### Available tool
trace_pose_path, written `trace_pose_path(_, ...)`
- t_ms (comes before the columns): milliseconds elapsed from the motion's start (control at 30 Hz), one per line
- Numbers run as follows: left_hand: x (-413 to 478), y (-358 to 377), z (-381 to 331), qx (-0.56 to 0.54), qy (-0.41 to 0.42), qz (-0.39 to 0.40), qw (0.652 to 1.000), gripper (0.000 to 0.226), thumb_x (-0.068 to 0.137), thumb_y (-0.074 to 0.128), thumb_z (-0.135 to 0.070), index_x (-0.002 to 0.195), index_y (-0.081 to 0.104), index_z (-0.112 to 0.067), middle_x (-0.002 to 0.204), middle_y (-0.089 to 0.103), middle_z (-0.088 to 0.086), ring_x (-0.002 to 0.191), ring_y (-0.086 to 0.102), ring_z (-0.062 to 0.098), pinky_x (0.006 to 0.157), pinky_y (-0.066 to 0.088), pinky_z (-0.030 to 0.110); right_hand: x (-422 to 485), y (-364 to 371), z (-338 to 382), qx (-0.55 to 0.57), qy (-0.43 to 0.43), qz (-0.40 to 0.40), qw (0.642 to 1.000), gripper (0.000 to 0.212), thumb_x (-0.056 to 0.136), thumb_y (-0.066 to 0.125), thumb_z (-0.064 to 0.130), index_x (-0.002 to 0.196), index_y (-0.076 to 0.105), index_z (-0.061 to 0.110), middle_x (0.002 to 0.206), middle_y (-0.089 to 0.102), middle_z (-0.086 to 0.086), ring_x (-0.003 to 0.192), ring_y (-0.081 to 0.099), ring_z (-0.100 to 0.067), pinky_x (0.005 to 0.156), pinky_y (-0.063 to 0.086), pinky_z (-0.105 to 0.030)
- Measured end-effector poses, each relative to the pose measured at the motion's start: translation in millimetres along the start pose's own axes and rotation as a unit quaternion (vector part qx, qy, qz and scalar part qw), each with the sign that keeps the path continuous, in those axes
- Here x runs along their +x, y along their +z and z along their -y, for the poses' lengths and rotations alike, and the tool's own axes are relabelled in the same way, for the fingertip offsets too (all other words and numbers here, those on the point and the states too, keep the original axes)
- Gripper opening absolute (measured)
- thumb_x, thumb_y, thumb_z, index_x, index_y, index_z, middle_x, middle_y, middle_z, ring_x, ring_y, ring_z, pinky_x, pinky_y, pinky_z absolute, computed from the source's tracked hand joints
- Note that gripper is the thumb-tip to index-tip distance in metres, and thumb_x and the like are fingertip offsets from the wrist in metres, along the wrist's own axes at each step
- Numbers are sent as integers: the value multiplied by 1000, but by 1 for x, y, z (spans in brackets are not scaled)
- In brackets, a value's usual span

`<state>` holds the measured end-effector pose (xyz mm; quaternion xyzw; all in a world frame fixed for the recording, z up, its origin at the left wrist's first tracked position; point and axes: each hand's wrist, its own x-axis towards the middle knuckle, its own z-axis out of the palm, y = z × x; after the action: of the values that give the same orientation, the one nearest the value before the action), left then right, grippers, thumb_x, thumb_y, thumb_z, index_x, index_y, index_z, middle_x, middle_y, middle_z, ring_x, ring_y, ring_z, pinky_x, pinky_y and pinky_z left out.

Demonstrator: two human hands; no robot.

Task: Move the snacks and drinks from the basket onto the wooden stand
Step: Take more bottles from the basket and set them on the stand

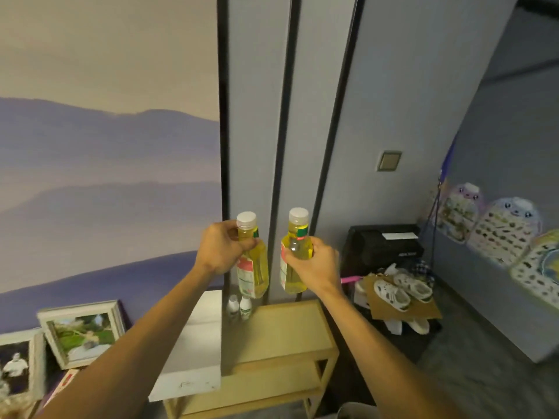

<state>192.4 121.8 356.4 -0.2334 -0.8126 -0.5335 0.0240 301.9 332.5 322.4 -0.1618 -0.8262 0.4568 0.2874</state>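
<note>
The left yellow drink bottle, its neck held in the left hand's curled fingers, and the right yellow drink bottle, clasped by the right hand, hung above the wooden stand, not yet set down, while two small white bottles already stood below the left grip at the stand's back edge, with open top beneath the right grip

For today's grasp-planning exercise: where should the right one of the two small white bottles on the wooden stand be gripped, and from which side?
Probably round its upper body, from the front right. The right small bottle stands upright at the wooden stand's back edge, with its twin close on its left and the wall behind, leaving only those sides open.
</note>
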Motion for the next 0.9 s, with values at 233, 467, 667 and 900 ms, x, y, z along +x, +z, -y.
trace_pose_path(233, 49, 60, 24, 39, -14, -22, 999, 41, 76, 92, -39, 109, 76, -22, 93, 77, -12, 82, 72, 0, 74, 61, 24, 40, 20, -54, 2, 53, -7, 999, 43, 85, 89, 47, 119, 70, 31, 99, 70, 23, 91, 64, 8, 79, 50, -17)
trace_pose_path(467, 96, 121, 80, 55, -84, -56, 993, 56, 73, 92, -48, 117, 73, -20, 107, 78, -5, 91, 71, 9, 81, 56, 27, 77, 61, -123, 17, 82, -58, 995, 40, 86, 89, 43, 118, 68, 30, 102, 74, 17, 89, 69, 7, 74, 44, -6)
trace_pose_path(667, 111, 188, 154, 58, -163, -52, 984, 58, 76, 91, -43, 124, 68, -19, 116, 76, -2, 101, 71, 15, 92, 61, 40, 107, 110, -238, 24, 86, -57, 994, 38, 85, 88, 46, 114, 72, 27, 100, 76, 16, 94, 74, 0, 84, 64, -26)
trace_pose_path(900, 105, 261, 288, 103, -222, -100, 964, 57, 76, 92, -44, 120, 69, -17, 109, 78, 2, 95, 71, 19, 87, 61, 39, 104, 199, -371, 33, 86, -10, 996, 53, 84, 89, 49, 125, 70, 21, 106, 77, 12, 97, 75, -5, 82, 63, -24)
